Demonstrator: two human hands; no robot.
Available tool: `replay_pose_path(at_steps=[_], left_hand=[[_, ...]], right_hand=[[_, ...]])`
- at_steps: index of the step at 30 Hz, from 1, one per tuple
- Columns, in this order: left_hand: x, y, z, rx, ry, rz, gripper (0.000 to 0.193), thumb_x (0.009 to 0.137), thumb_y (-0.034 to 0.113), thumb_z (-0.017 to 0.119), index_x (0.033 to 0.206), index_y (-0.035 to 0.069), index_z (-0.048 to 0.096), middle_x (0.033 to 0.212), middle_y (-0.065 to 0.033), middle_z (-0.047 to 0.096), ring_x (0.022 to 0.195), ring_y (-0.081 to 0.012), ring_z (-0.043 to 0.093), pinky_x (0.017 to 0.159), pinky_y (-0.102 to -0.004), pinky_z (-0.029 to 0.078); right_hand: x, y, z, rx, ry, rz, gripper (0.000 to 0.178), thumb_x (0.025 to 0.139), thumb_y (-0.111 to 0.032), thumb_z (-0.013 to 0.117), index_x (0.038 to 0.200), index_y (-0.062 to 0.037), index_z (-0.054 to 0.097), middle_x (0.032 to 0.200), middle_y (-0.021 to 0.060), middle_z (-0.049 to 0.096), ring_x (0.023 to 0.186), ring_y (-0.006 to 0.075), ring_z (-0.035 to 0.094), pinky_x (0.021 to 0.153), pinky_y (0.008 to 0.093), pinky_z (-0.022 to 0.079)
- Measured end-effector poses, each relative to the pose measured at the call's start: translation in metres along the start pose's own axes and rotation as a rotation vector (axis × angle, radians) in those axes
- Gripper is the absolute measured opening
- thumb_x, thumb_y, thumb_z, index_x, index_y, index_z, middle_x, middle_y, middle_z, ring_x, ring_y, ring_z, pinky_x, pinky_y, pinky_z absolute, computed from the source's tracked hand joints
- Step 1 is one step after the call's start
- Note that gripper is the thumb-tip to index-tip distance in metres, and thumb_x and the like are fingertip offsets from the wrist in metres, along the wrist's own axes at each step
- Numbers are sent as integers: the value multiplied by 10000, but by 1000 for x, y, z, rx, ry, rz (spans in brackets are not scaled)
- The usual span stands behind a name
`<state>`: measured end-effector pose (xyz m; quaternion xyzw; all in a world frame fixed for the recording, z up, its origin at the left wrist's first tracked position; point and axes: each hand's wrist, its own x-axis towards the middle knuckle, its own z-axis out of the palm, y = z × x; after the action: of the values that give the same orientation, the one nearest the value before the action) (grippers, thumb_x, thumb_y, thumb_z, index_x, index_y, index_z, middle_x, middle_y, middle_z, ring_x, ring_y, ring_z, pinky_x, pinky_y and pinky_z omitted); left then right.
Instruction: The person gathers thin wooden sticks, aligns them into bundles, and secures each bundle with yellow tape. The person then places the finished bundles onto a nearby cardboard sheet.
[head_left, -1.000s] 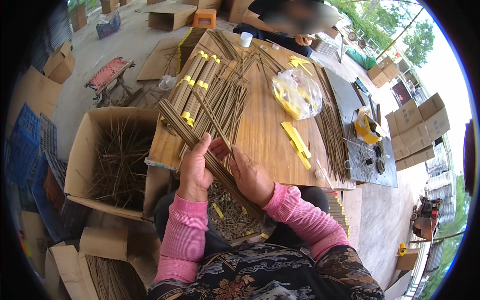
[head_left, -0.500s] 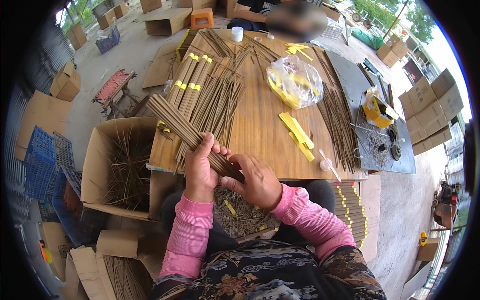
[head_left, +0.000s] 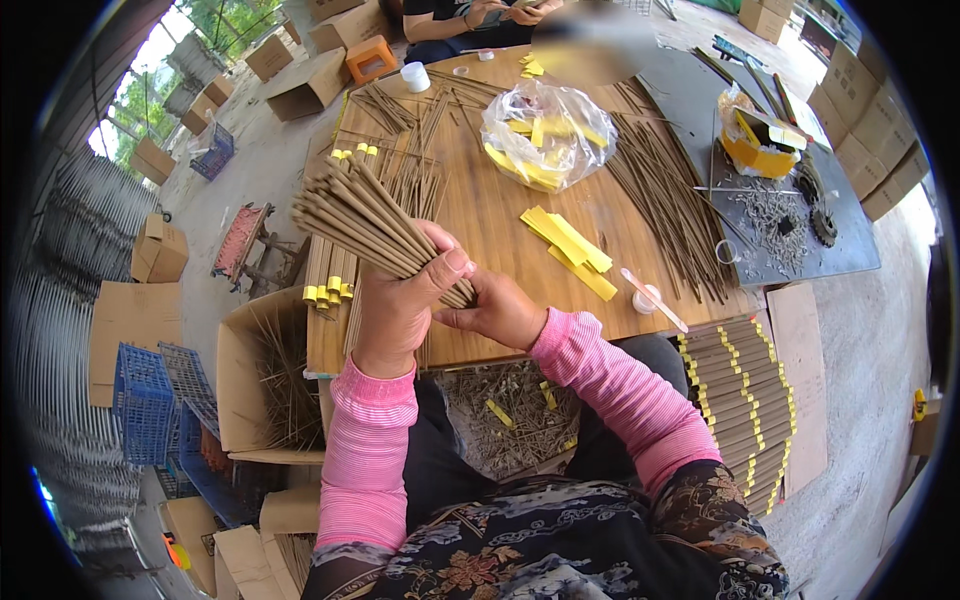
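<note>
While both hands clasp it, the stick bundle juts up-left.

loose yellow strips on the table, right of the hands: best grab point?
Judging by pose: the yellow paper strips lie flat and overlapping on the wooden table. Come from above, pinch the near-right ends, which fan apart and overhang each other, giving the fingers an edge.

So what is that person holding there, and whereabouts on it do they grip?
A bundle of thin brown sticks. The left hand wraps around its near end, and the right hand pinches that same end from the side; the far end fans out free.
</note>
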<state>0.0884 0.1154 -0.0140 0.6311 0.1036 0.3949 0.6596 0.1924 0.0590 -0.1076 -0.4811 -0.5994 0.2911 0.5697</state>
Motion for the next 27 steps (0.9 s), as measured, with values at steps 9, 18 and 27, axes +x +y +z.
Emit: replay_pose_path(at_steps=[9, 18, 27], left_hand=[[7, -18, -3, -69, -107, -35, 214, 785, 164, 652, 807, 39, 480, 643, -50, 482, 597, -145, 495, 586, -297, 442], [0, -11, -51, -669, -11, -159, 197, 844, 252, 582, 917, 84, 510, 622, 0, 468, 564, -112, 460, 538, -264, 413], [-21, -50, -54, -409, 495, -283, 184, 808, 162, 617, 932, 88, 503, 669, -20, 501, 535, -113, 481, 498, -264, 422]], right_hand=[[-1, 31, -5, 148, -160, 49, 416, 754, -254, 680, 1058, -26, 513, 878, 164, 601, 817, 256, 588, 750, 328, 455], [-9, -24, 0, 547, -521, 580, 263, 808, -250, 638, 840, -21, 511, 614, 15, 531, 524, 91, 535, 512, 242, 448], [-18, -17, 16, -140, -300, 390, 256, 790, -220, 614, 753, 10, 508, 574, 134, 534, 481, 231, 551, 473, 338, 451]])
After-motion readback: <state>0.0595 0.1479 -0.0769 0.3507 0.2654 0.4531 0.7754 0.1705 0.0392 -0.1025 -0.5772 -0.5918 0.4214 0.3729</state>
